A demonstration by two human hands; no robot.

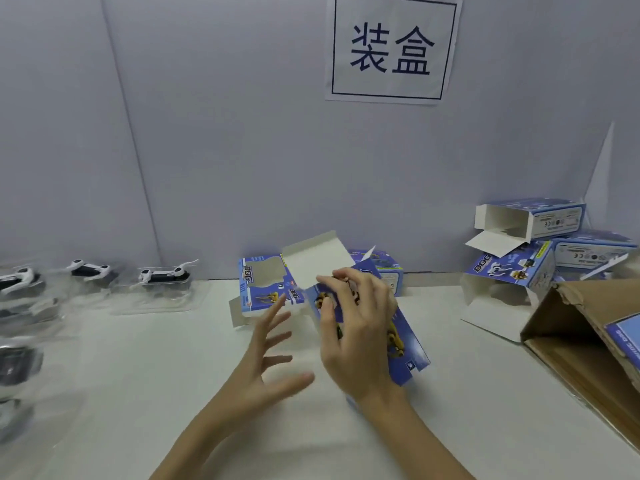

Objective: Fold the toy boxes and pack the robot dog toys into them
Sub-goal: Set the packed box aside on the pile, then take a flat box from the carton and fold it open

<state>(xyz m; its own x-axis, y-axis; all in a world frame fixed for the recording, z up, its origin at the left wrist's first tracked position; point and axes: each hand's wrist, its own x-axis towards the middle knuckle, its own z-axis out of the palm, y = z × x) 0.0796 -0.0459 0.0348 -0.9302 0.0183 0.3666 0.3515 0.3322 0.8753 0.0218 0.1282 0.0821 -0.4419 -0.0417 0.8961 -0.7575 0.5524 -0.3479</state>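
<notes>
White table [173, 375] fills the lower view, grey wall w/ a paper sign [393, 46] at 1 o'clock. Brown carton [581, 341] lies open at 4 o'clock; a pile of folded blue boxes [540, 251] sits at 3 o'clock, just behind it. Robot dog toys [162, 275] in clear trays line up at 9 o'clock. At center, right hand [356, 334] grips a blue toy box [405, 344], white flap up. Another blue box [266, 285] lies just behind. Left hand [266, 368] hovers beside, fingers spread, holding nothing.

grey wall [207, 133], paper sign [393, 48], white table [138, 375]
</notes>
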